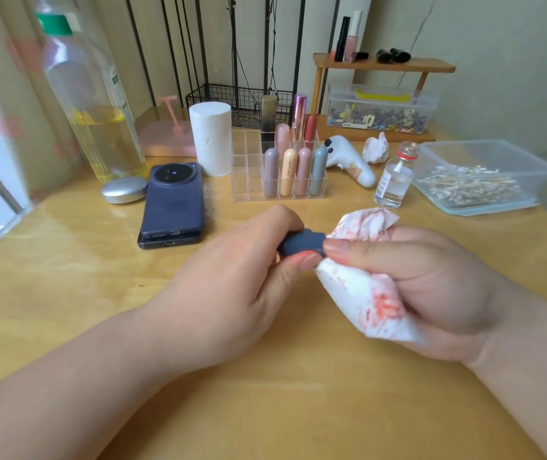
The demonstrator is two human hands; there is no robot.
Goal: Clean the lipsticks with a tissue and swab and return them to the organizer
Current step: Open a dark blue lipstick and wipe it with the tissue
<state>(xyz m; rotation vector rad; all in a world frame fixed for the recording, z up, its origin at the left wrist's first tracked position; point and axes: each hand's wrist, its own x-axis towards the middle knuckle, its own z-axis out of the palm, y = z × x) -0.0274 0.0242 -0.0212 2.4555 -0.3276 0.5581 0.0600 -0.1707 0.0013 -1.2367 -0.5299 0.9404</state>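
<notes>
Head cam: you were mid-wipe. Your left hand (232,283) had its fingers (305,260) wrapped round the dark blue lipstick (302,245) just above the worktop (265,410), and your right hand (424,287) pinched the red-stained tissue (365,293) over its tip. Next it probably needed a swab (464,185), then 1 free organizer (248,167) slot.

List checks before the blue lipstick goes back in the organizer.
1. Left hand grips dark blue lipstick: ok.
2. Right hand holds tissue on the lipstick's end: ok.
3. Lipstick tip clean: cannot tell, tissue covers it.
4. Tissue unstained: not ok, red smears.
5. Organizer has free slots: ok, left columns empty.
6. Swabs available: ok, in clear tub at right.
</notes>
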